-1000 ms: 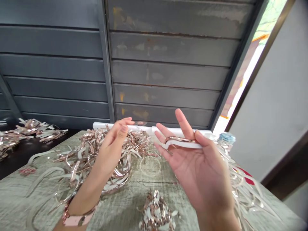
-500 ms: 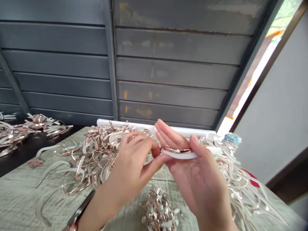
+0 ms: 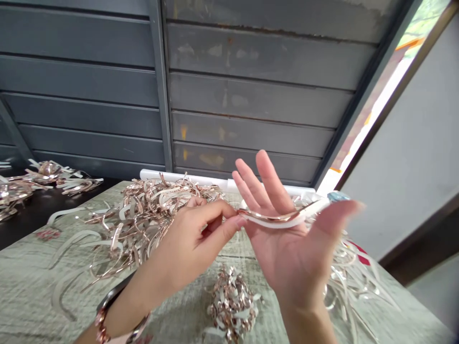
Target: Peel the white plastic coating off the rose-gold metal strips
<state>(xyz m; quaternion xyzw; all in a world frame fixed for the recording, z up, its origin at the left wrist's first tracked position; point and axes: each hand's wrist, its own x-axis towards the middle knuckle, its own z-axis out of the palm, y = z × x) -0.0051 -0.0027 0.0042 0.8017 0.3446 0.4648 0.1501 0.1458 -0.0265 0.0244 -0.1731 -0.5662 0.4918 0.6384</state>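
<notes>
Between the thumb and fingertips of my left hand (image 3: 201, 239) is pinched one end of a few narrow ribbon strips (image 3: 276, 220), shiny rose gold and white. The strips stretch rightward across the palm of my right hand (image 3: 287, 239), which is turned up with fingers and thumb spread. Below and between my hands a compact bunch of curled metallic ribbon (image 3: 233, 306) sits on the table. Close behind my left hand lies a large tangled heap of rose-gold and white ribbon strips (image 3: 154, 215).
More loose pale strips (image 3: 351, 282) spread over the table (image 3: 172, 315) at the right. A white tube (image 3: 186, 178) lies along the table's back edge, before a grey slatted metal panel (image 3: 251, 95). Further ribbon bunches (image 3: 46, 179) rest on a dark surface at the left.
My right thumb has lifted off the strips and my right fingers have spread. More of the strips' length now shows across the palm. The left hand keeps its pinch.
</notes>
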